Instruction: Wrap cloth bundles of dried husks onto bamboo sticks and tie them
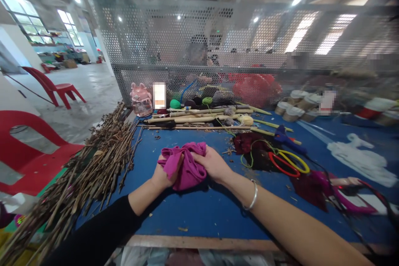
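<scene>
A bunched piece of magenta cloth [190, 172] is gripped between both hands, just above the blue tabletop [174, 220]. My left hand [163, 174] closes on its left side, with part of the cloth draped over the fingers. From the right, my right hand [212, 164] pinches the upper folds, its thumb pressed into the fabric. A silver bangle [254, 195] circles the right wrist. Whether anything lies inside the cloth is hidden.
Dry twigs [102, 158] are heaped along the left edge. Bamboo sticks [199, 119] and yarn balls lie at the back before a perforated metal screen [174, 41]. To the right are yellow-handled scissors [294, 161], a blue glue gun [286, 138], dark cloth and an iron [355, 203].
</scene>
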Tool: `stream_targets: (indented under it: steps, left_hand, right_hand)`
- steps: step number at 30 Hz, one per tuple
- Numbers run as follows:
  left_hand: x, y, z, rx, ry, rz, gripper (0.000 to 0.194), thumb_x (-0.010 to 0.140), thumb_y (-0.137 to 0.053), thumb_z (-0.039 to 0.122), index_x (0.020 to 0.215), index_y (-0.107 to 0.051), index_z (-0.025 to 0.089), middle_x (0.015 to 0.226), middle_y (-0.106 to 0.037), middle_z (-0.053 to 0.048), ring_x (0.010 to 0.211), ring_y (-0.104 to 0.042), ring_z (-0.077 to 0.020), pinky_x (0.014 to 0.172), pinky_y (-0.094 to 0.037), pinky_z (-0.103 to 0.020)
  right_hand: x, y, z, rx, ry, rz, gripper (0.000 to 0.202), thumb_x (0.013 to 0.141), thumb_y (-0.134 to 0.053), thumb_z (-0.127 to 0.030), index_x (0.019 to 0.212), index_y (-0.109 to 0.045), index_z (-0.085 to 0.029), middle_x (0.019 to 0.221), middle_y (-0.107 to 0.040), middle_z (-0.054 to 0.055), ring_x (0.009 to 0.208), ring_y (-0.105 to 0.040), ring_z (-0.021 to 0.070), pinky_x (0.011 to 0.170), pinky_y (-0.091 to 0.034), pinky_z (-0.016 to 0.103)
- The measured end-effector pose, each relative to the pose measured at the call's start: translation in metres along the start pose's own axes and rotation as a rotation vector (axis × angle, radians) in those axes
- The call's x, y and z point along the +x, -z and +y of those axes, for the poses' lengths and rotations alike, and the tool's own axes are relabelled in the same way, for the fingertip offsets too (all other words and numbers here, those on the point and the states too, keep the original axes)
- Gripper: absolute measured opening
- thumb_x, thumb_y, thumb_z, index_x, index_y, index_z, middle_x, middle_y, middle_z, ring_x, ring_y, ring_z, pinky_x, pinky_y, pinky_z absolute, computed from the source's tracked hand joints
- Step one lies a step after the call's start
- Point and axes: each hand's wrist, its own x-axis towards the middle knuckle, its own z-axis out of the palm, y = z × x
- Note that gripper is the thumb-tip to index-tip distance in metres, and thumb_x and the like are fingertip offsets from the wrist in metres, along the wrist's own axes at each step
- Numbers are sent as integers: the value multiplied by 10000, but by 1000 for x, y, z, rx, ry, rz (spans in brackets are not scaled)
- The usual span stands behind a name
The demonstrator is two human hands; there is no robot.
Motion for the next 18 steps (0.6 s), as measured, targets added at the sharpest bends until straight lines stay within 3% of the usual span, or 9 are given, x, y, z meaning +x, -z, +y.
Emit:
stream_targets:
  steps: [3, 7, 9, 13, 18]
  left_hand:
    - [-1, -1, 6, -98, -30, -62, 200, 860, -525, 274, 940, -691, 196, 964, -721, -75, 917, -665, -228, 913, -512, -363]
    - [-3, -8, 14, -216, 34, -115, 190, 819, -589, 336, 747, -642, 169, 719, -682, -50, 651, -644, -182, 674, -559, -321]
    - [-5, -12, 17, -267, 56, -143, 194, 781, -625, 353, 825, -636, 164, 764, -693, -51, 662, -650, -179, 697, -565, -324]
    - [-9, -12, 22, -312, 105, -200, 244, 796, -609, 362, 945, -637, 171, 883, -713, -72, 798, -675, -199, 823, -546, -332]
    - [-1, 1, 23, -193, 45, -202, 200, 792, -602, 342, 924, -674, 211, 974, -726, -69, 951, -661, -235, 927, -496, -354]
  right_hand:
    - [-5, -5, 3, -67, 79, 38, 219, 712, -663, -287, 887, -613, -166, 816, -664, 19, 846, -602, 177, 823, -471, 320]
    - [-5, -12, 2, -229, 168, 67, 127, 723, -636, -257, 698, -542, -176, 669, -593, -10, 658, -537, 144, 648, -465, 270]
    - [-4, -16, 2, -298, 199, 116, 156, 774, -596, -293, 696, -526, -178, 659, -575, -6, 638, -518, 142, 625, -449, 268]
    - [-3, -25, -3, -396, 275, 139, 129, 850, -512, -303, 852, -530, -175, 804, -601, 22, 754, -543, 161, 728, -441, 294]
    - [-1, -10, -37, -440, 122, -142, 267, 887, -455, -405, 904, -565, -163, 853, -615, 35, 789, -550, 163, 716, -439, 292]
